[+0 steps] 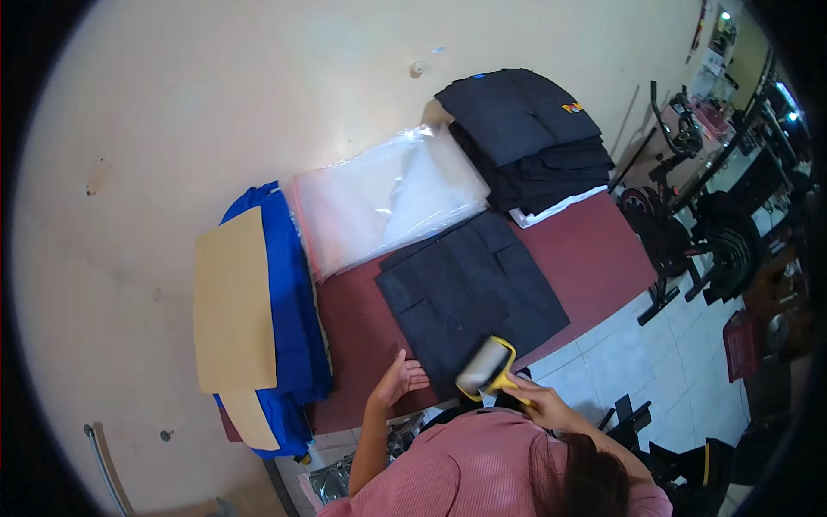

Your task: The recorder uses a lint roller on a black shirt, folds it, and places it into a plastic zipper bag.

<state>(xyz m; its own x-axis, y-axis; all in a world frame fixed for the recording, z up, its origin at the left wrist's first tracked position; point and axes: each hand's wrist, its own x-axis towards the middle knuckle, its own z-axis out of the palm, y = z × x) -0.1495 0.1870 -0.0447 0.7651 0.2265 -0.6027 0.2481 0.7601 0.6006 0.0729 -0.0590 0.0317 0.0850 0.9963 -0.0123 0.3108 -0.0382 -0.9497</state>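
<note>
A folded dark garment (446, 291) with a buttoned flap or pocket lies on the maroon tabletop (355, 336) before me. My right hand (539, 400) grips the yellow handle of a lint roller (484, 365). Its pale roll is over the near edge of the garment; whether it touches the cloth I cannot tell. Beside the garment's lower left corner is my left hand (404, 381), its fingers loosely extended and holding nothing.
Clear plastic bags (394, 200) are piled against the wall. Folded dark garments (530, 123) are stacked at the far right. Blue cloth (294, 336) with cardboard sheets (236, 304) on top occupies the left end. An exercise bike (672, 213) stands past the table's right edge.
</note>
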